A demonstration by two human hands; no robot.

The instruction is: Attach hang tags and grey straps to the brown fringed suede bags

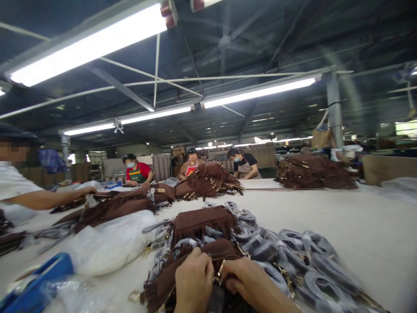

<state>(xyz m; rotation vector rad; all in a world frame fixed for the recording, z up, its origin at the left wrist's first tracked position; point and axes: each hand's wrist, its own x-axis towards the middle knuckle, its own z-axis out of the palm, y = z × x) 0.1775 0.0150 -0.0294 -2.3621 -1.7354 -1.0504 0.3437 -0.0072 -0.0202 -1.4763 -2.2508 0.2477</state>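
Observation:
A brown fringed bag [164,278] lies at the near edge of the white table, under both hands. My left hand [194,280] is closed on its upper edge, fingers curled in. Just beside it, my right hand [247,278] is closed at a gold metal clasp [221,268] on the bag; its fingertips are partly hidden. Another brown fringed bag [205,221] lies right behind. Coiled straps in clear plastic [321,284] spread to the right, some with gold hooks.
A blue tape dispenser [42,280] and a white plastic bag [110,241] lie on the left. Brown bags are piled at mid-table [208,180] and far right [314,171]. A co-worker's arm [55,199] reaches in from the left; several people work across the table.

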